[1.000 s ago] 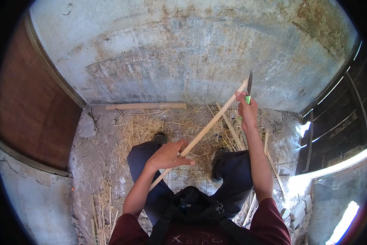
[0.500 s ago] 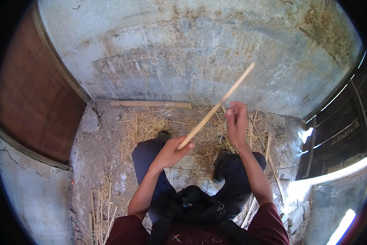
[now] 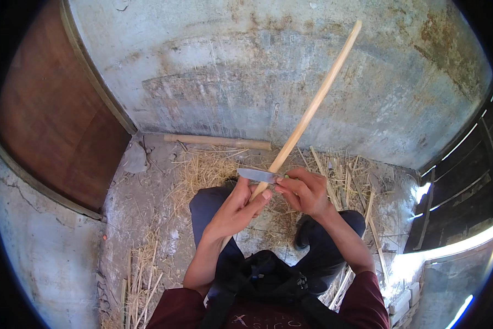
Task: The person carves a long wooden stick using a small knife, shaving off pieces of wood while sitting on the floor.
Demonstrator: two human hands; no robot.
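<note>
Head view, frame centre: left hand [image 3: 236, 211] gripping pale stick [image 3: 311, 109], which runs to upper right; right hand [image 3: 305, 192] closed on knife [image 3: 257, 175], blade laid across stick. Straw [image 3: 202, 172] litters floor; upper stick looks already smooth.

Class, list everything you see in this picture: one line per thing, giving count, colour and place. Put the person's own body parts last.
Long peeled wooden stick: one, pale tan, slanting up from the hands toward the wall.
Knife with steel blade: one, grey, lying across the stick's lower part.
Round wooden pole: one, light brown, on the ground along the wall's foot.
Dry straw and shavings: many, yellow, strewn on the ground.
Concrete wall: one, grey, stained, ahead.
Wooden door: one, brown, left.
Left hand: one, gripping the stick.
Right hand: one, holding the knife.
</note>
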